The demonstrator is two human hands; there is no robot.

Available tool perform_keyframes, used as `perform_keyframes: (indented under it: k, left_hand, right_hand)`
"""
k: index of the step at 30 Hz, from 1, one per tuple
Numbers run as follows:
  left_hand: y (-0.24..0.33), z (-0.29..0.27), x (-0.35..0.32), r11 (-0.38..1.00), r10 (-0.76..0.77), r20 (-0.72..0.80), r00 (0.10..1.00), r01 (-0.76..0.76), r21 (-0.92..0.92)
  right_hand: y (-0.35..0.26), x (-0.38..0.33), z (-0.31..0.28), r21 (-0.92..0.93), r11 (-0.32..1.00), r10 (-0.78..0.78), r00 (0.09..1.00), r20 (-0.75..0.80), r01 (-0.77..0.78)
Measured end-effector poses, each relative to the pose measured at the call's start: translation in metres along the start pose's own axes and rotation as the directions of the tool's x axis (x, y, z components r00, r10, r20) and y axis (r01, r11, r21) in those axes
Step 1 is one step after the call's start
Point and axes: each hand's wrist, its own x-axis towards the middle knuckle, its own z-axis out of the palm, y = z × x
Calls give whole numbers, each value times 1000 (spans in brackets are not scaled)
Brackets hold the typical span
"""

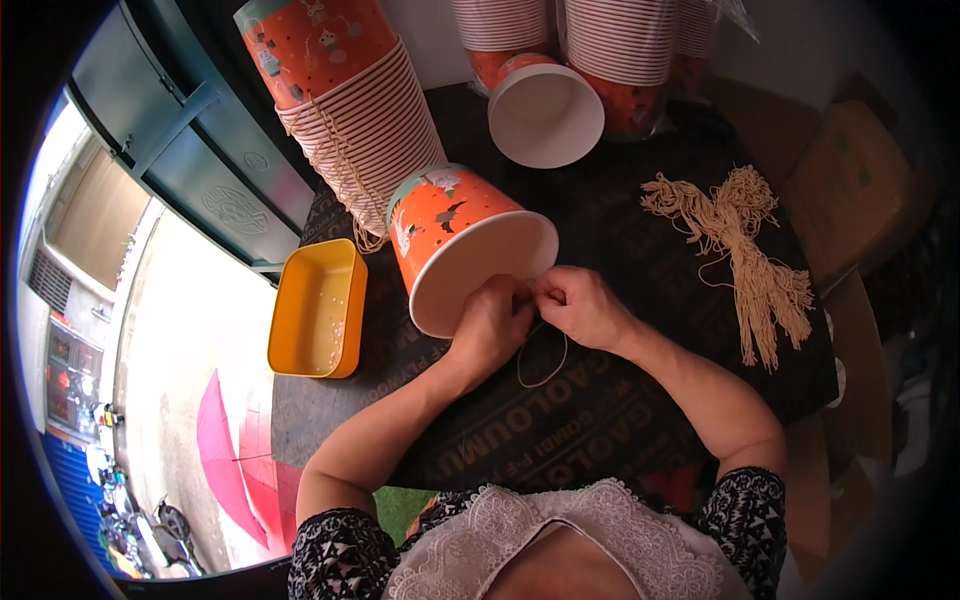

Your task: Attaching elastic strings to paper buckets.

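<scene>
The left hand (494,318) and right hand (580,305) are pinching a thin cord (566,350), the exact fingertip hold hiding from view. An orange bucket (440,225) is lying tilted just beyond and leftward of the hands, its mouth facing them, its long axis running away to the far left. The left hand is overlapping the mouth; the right is meeting the rim's right edge. Printed lettering is showing on the dark surface (620,440) below the hands; the bucket is showing pictures.

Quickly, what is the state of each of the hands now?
Left hand: curled at the round orange paper bucket; grip cannot be told.
Right hand: closed, apparently pinching thin beige string.
</scene>
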Motion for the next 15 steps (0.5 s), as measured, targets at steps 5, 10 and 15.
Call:
perform_keyframes:
  k: [5, 10, 15]
  left_hand:
    - [-24, 6, 1, 1000, 21, -70, 997, -23, -21]
    - [-21, 3, 1, 991, -75, -75, 994, 65, -121]
    - [2, -6, 4, 910, -322, 28, 946, 317, -267]
  right_hand:
    - [-2, 3, -15, 43, 999, -16, 999, 49, 14]
    - [-25, 7, -52, -305, 919, 287, 954, 87, -249]
    - [-36, -1, -73, -821, 521, 248, 962, -115, -232]
